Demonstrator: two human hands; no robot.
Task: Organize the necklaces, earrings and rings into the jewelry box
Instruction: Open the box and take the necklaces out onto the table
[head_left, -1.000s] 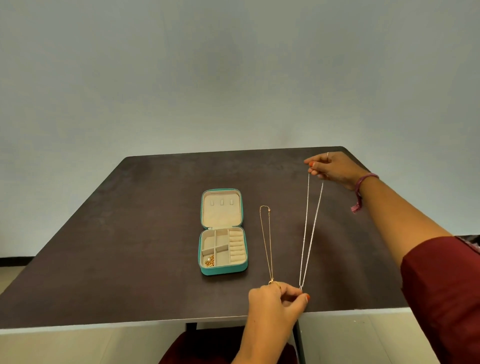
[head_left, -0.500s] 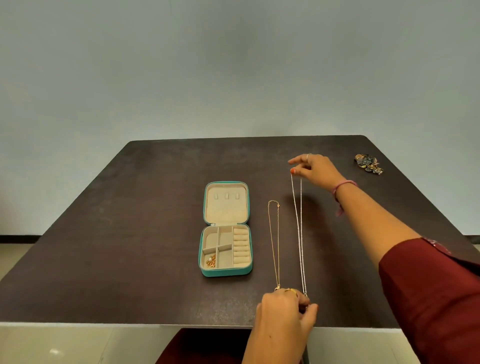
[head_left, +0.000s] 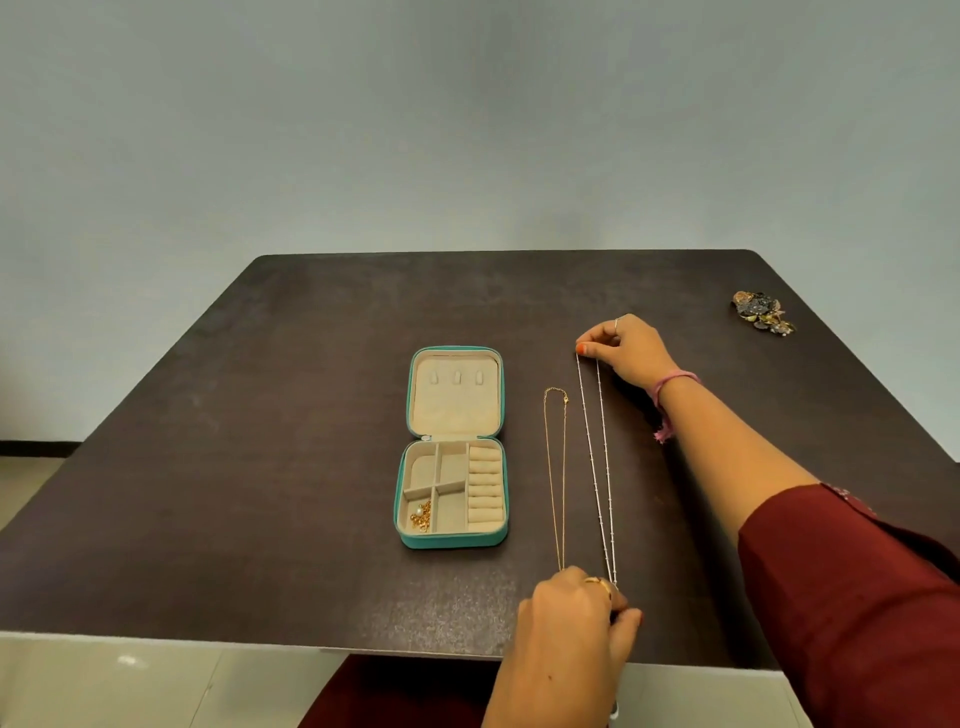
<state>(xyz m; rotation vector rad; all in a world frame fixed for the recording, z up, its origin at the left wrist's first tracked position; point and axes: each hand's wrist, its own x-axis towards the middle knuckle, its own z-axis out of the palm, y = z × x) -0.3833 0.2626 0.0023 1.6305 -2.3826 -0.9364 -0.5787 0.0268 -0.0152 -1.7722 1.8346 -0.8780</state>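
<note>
A teal jewelry box (head_left: 451, 540) lies open on the dark table (head_left: 260, 467), with a small gold piece (head_left: 422, 516) in its near-left compartment. A silver necklace (head_left: 597, 462) lies stretched on the table to the box's right. My right hand (head_left: 626, 351) pinches its far end. My left hand (head_left: 571, 623) pinches its near end by the table's front edge. A thin gold necklace (head_left: 555, 467) lies straight between the box and the silver one; its near end goes under my left hand.
A dark cluster of jewelry (head_left: 762, 310) sits at the far right of the table. The box's lid (head_left: 456, 395) lies flat behind the tray and shows three small tabs. A grey wall rises behind the table.
My right hand has come down and leftward, and the silver necklace now lies flat, closer to the gold one. The view has shifted, so the jewelry cluster at far right has come into sight.
</note>
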